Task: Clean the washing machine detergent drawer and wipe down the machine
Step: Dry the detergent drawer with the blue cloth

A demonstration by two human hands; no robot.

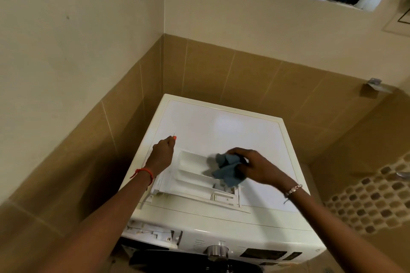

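With the detergent drawer pulled clear of its slot and laid flat on the washing machine top, the wipe can reach every compartment from above. Drawer sits toward the front left of the lid, long side roughly across the view, compartments facing up.

Right hand: fingers clenched around a bunched blue cloth, pressed into the right end of the drawer. Cloth is blurred, which suggests a scrubbing stroke. Bunching likely gives a firm pad that fits the narrow channels.

Left hand: rests at the drawer's left end, fingers curled in a loose fist against the lid. It seems to brace the drawer against sliding, though I cannot tell whether it actually touches the plastic. It grasps nothing that I can see.

Empty drawer slot is open at the upper left of the front panel, beside the control dial.

Judgement: drawer cleaning is in hand; refitting the drawer and wiping the machine body remain. Risk: the light drawer skating on the glossy lid under sideways pressure.
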